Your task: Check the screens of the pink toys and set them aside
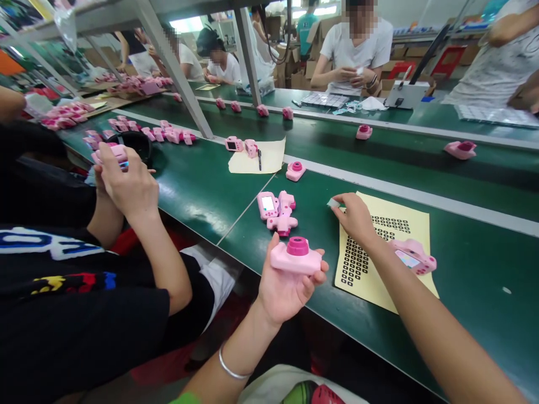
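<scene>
A pink toy camera rests in my left hand, its dark pink lens facing up and my fingers curled round its far side. My right hand pinches a small pale piece of film or sticker between thumb and finger, over the edge of a yellow sheet with rows of small black labels. Another toy camera lies on that sheet with its screen lit, partly behind my right forearm. Beyond my left hand sit several more toy cameras in a cluster, one with a lit white screen.
On the green table, a plain yellow paper holds toy cameras and a black pen. A co-worker's hands hold a pink toy camera at left. Metal posts rise from the table. Several people work across it.
</scene>
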The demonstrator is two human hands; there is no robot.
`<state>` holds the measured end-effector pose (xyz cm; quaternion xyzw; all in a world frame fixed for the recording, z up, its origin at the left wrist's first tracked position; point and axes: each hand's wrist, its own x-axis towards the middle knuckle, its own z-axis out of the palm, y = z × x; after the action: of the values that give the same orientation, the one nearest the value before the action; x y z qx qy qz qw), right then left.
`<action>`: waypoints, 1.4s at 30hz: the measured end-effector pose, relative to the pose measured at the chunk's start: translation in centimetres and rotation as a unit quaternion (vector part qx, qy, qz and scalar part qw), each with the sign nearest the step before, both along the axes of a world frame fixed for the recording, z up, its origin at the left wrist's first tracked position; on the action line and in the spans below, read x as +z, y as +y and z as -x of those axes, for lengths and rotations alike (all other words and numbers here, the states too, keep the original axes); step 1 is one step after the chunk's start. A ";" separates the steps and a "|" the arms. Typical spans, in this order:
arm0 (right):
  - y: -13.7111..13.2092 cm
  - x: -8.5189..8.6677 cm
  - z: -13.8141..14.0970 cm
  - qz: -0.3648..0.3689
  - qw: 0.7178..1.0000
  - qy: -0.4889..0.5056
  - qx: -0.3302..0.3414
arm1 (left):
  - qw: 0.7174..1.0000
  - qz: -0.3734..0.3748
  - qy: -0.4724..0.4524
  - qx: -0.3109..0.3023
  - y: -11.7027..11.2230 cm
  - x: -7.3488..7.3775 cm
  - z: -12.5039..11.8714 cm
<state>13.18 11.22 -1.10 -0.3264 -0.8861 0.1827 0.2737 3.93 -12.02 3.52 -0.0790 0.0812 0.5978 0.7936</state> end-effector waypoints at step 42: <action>-12.4 5.3 -8.2 0.344 0.858 0.374 0.076 | 0.558 -0.073 0.760 0.325 0.4 0.0 -2.6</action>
<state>21.34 -1.14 4.24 -0.2381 -0.6196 0.6047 0.4401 6.53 -11.65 3.51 0.4419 0.5791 0.6573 0.1930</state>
